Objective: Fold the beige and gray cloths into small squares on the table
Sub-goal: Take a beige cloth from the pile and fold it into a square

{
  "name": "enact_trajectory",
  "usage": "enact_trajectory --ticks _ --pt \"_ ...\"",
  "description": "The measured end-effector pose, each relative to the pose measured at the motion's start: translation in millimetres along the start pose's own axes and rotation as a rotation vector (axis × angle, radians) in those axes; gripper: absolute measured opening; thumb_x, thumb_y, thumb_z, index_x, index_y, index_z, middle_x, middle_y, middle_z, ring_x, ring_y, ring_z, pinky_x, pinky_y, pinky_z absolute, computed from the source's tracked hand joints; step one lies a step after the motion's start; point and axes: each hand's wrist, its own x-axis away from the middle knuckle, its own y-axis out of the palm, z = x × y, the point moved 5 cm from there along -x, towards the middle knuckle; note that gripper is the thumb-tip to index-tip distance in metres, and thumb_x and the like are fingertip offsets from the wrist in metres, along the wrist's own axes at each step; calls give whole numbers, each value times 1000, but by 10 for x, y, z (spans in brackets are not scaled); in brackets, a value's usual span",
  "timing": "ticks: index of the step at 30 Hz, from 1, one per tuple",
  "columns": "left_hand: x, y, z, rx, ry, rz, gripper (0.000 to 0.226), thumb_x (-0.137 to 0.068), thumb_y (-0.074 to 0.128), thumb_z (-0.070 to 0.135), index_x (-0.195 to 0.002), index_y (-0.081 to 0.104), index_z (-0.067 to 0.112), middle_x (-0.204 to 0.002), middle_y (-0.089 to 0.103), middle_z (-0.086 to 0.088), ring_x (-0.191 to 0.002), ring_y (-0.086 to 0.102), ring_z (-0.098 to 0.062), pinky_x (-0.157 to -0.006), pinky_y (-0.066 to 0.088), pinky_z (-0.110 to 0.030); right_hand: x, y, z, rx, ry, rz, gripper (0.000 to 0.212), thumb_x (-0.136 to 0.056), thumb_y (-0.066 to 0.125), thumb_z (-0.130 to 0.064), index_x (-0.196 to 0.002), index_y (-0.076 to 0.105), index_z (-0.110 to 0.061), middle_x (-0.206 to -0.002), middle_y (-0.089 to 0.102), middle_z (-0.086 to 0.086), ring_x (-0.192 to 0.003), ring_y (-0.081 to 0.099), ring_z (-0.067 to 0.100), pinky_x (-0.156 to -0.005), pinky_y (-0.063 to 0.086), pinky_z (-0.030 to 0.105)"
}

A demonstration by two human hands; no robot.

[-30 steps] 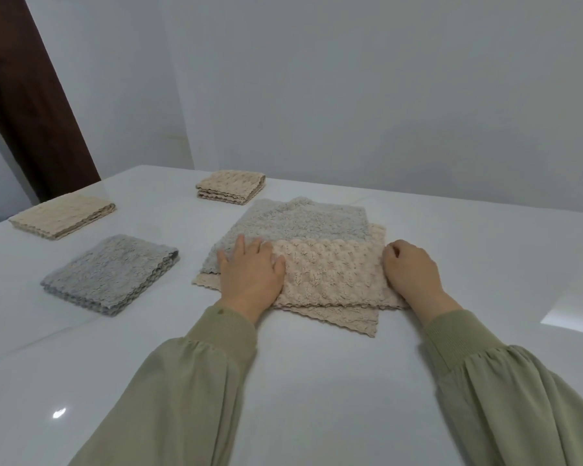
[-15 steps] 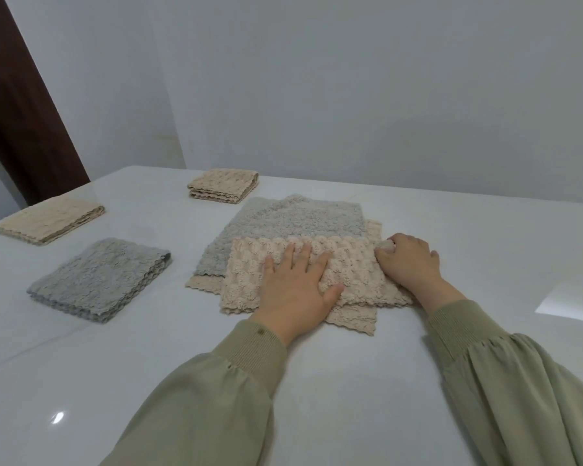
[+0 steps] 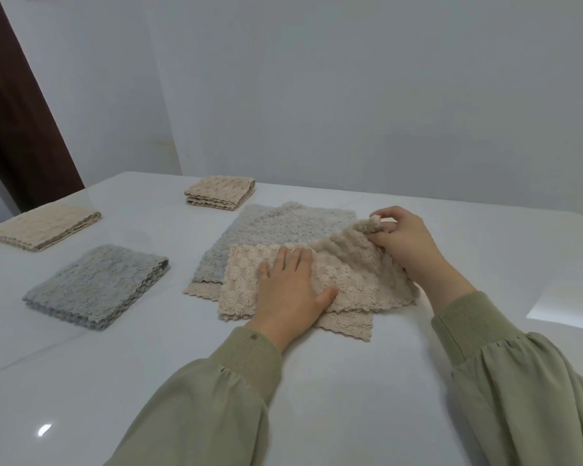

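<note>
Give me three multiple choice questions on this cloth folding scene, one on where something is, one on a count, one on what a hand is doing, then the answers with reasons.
1. Where does the folded gray cloth lie?
A. Left of the pile being worked on
B. On the pile
C. Right of the right hand

2. How many folded cloths lie apart from the pile?
A. One
B. Three
C. Five

3. What is the right hand doing?
A. Resting flat on the table
B. Pinching up a corner of the beige cloth
C. Holding a gray cloth in the air

Answers: 1 A, it sits alone on the table, left of the pile. 2 B, two beige and one gray. 3 B, the corner is raised between its fingers while the left hand presses the cloth flat.
</note>
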Motion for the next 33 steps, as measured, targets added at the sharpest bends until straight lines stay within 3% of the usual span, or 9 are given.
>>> enact_trajectory --ticks 7,11,15,18,22,26,28,30,33 --pt "20 -270 -4 865 -5 145 59 -91 59 34 -144 33 35 -157 14 6 -144 10 -6 -116 17 -33 276 156 -643 206 -238 -359 16 -79 68 5 -80 69 -10 -65 66 -5 -53 56 1 -53 44 11" --pt "42 -476 -10 863 73 217 39 -84 69 20 -115 57 40 -121 49 6 -112 44 4 -88 29 1 372 191 -782 297 -332 -390 13 -78 68 1 -78 69 -13 -56 59 -20 -50 48 -4 -55 40 8" --pt "21 -543 -36 805 73 227 10 -79 74 24 -82 66 28 -85 55 9 -93 46 -7 -78 35 -12 397 199 -813 359 -341 -387 14 -80 67 -1 -79 67 -15 -51 55 -22 -47 44 -3 -52 37 7" --pt "7 -532 -81 803 41 267 13 -79 74 24 -77 67 14 -84 58 1 -91 50 -12 -81 39 -22 399 212 -817 393 -333 -352 15 -76 73 -11 -83 63 -19 -70 58 -15 -59 49 1 -63 42 20" --pt "28 -561 -134 855 -32 339 13 -83 69 26 -77 67 15 -88 64 -1 -89 58 -18 -84 48 -36 417 223 -602 760 -158 -587 45 -68 79 -29 -105 55 -23 -93 64 -11 -82 61 8 -75 51 29" --pt "71 -615 -163 878 -53 373 23 -86 66 31 -72 62 14 -73 62 -7 -71 55 -27 -70 46 -36 292 126 -412 964 -54 -523 20 -72 71 -17 -75 58 -2 -64 59 1 -54 50 15 -51 39 23" --pt "72 -632 -205 895 -79 391 33 -86 66 30 -60 50 17 -55 46 1 -54 40 -20 -56 37 -32 194 28 -368 815 12 -367 24 -74 70 -16 -70 56 3 -66 50 6 -57 40 17 -49 29 24" --pt "62 -647 -231 882 -95 397 40 -87 66 29 -58 41 17 -52 33 8 -50 31 -10 -53 31 -26 109 -43 -323 543 55 -233 33 -76 69 -17 -86 60 13 -73 46 9 -65 40 19 -53 34 31" --pt "40 -715 -259 891 -77 399 40 -86 66 30 -63 43 6 -55 35 0 -52 33 -13 -54 31 -29 109 43 -259 40 145 -261 23 -88 59 -10 -100 59 10 -88 56 13 -82 53 24 -85 51 47"
